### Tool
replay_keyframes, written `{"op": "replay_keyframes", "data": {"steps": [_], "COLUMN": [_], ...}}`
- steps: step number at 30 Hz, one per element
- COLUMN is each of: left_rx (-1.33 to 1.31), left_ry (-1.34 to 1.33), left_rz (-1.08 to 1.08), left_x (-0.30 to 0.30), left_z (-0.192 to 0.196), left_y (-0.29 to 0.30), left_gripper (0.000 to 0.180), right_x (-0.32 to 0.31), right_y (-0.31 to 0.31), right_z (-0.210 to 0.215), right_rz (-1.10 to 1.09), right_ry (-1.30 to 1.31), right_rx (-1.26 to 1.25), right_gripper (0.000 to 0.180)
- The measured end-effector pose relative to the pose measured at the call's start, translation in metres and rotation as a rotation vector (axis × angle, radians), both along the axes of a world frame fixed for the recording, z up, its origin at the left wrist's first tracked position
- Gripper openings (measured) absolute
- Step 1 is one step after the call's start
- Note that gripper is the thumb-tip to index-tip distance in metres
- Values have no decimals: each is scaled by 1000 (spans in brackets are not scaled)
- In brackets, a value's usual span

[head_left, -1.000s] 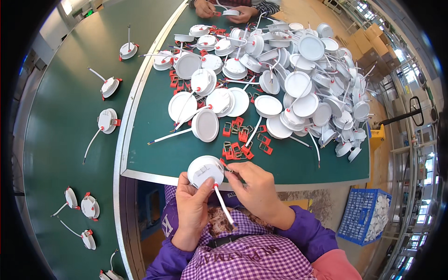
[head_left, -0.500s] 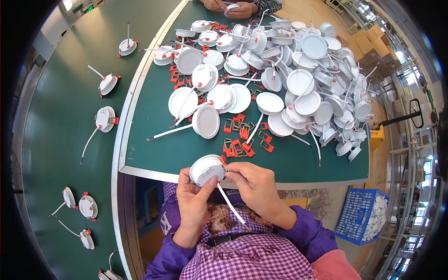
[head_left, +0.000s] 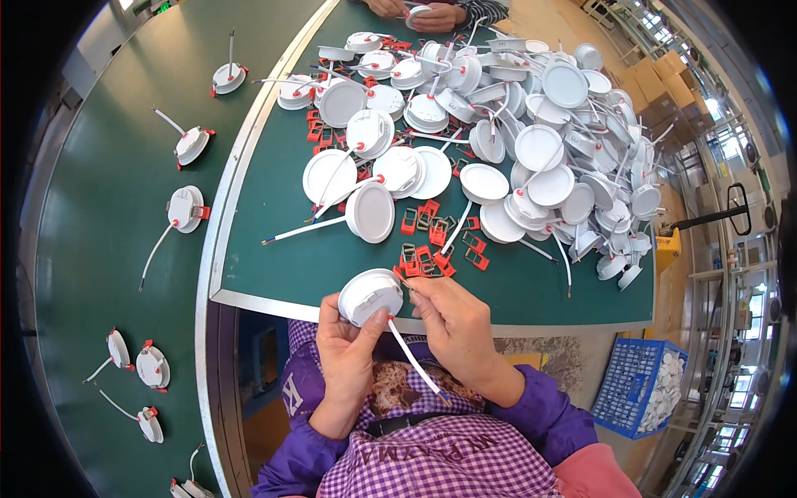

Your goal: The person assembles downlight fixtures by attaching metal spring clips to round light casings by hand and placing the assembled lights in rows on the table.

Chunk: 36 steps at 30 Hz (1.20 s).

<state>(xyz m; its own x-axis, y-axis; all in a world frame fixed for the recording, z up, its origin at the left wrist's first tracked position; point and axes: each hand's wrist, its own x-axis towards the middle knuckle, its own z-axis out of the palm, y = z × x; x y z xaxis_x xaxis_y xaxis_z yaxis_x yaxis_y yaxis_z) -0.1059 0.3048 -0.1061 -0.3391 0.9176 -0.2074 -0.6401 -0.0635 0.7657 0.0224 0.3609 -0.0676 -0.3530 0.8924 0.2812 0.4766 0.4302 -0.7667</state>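
Two hands at the near table edge, working one round white lamp (head_left: 370, 295). Left hand (head_left: 349, 353) cups it from below, thumb pressed on the rim, fingers curled around the back. Right hand (head_left: 452, 319) at its 3 o'clock, fingertips pinched together at the lamp's edge; can't tell what's between them. White cable (head_left: 415, 361) runs from the lamp toward 5 o'clock, over the purple checked shirt (head_left: 432, 461).

Just past the hands, at 12 to 1 o'clock: loose red clips (head_left: 427, 241) scattered on the green table (head_left: 282, 249). Beyond those, another white lamp (head_left: 370, 212) tilted on edge, its cable trailing toward 8 o'clock. Further out, 12 to 2 o'clock: big pile of white lamps (head_left: 531, 124), cables tangled through it.

At 9 to 11 o'clock, a darker green belt (head_left: 100, 207) carries single lamps with red clips fitted, well apart from each other.

At 4 o'clock, below table level: blue crate (head_left: 635, 390) with white parts inside.

Far edge, 12 o'clock: another person's hands (head_left: 419, 12) on a lamp.
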Motion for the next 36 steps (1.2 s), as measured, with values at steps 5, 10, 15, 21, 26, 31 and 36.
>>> {"op": "replay_keyframes", "data": {"steps": [5,10,15,21,26,31,36], "left_rx": [8,-2,1,1,-5,11,18], "left_ry": [7,31,41,6,-17,-55,-21], "left_rz": [11,23,27,-3,-18,17,-23], "left_x": [2,5,6,3,7,4,1], "left_z": [-1,-5,-5,-5,-12,-10,-11], "left_y": [0,0,-1,1,0,1,1], "left_gripper": [30,29,29,29,30,30,30], "right_x": [-3,-5,-8,-9,-9,-8,-8], "right_y": [-2,-3,-5,-4,-3,-7,-5], "right_z": [0,0,-7,1,4,-3,2], "right_rz": [-15,-37,-51,-23,-37,-36,-21], "right_ry": [51,72,101,107,58,51,29], "right_rx": [-124,-160,-159,-197,-156,-178,-183], "right_gripper": [14,13,14,14,14,14,13]}}
